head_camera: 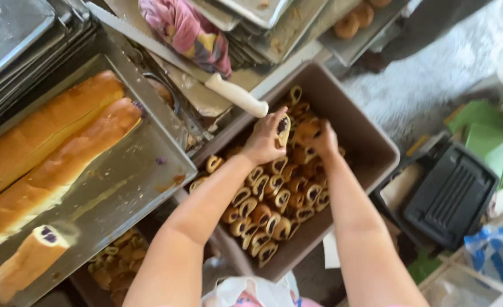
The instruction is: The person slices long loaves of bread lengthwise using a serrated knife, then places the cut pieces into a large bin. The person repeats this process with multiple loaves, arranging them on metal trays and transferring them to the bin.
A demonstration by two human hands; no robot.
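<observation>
A sliced bread roll piece (283,129) with a dark filling sits pinched between the fingertips of the left hand (264,142), held just above the far middle of a brown rectangular bin (371,145) that is crowded with similar slices (274,210), most standing on edge in rough rows. The left forearm reaches up and away from the body, wrist slightly bent, fingers curled closed around the slice with its cut face turned toward the camera. The right hand (324,139) lies just beside it, palm down over the pile, fingers bent into the slices; whether it actually grips one cannot be told. Its forearm runs straight up from the lower edge of the view, nearly parallel to the other arm. Left of the bin, a metal tray (126,170) carries long uncut loaves (52,148) and one shorter loaf end (27,261) showing purple filling. A white-handled serrated knife (234,95) rests above the bin near a folded patterned cloth (189,34). A black ridged appliance (450,193) sits to the right.
</observation>
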